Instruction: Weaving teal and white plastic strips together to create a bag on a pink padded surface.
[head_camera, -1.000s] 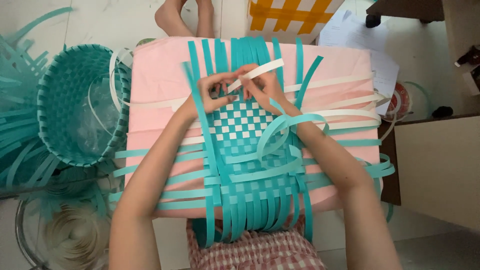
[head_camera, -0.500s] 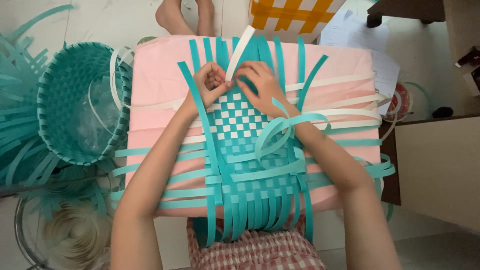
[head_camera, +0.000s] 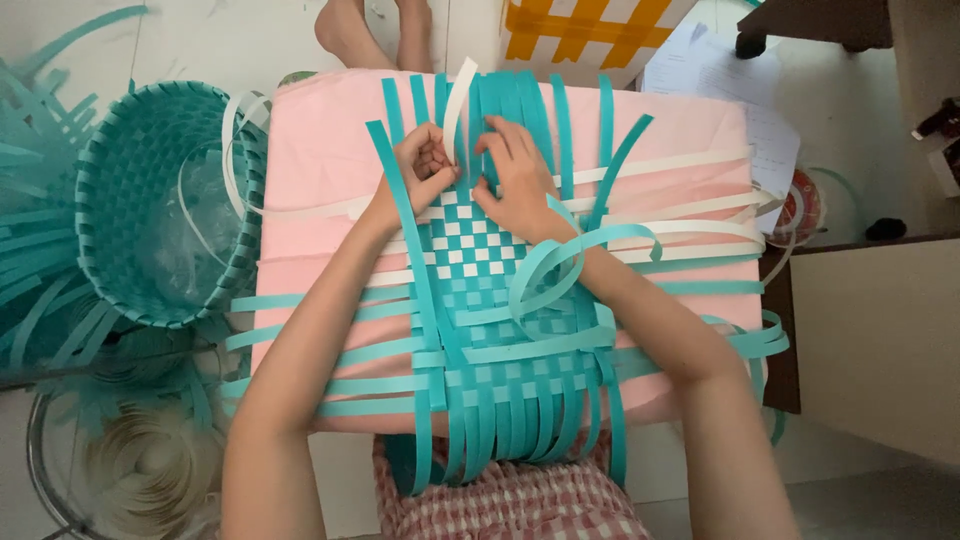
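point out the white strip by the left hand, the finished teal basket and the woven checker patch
white strip (head_camera: 459, 100), head view, its raised upper part
teal basket (head_camera: 110, 200), head view, its woven left wall
woven checker patch (head_camera: 470, 250), head view, its middle

We take the pink table (head_camera: 320, 160) as our landmark. Left of it, touching its edge, we see a finished teal basket (head_camera: 150, 200) on its side, with loose teal strips (head_camera: 30, 230) beyond that. Below the basket lies a coil of white strip (head_camera: 150, 470). Beyond the table's far edge we see bare feet (head_camera: 375, 30) and a yellow-and-white woven box (head_camera: 590, 30). Papers (head_camera: 740, 110) lie off its far right corner.
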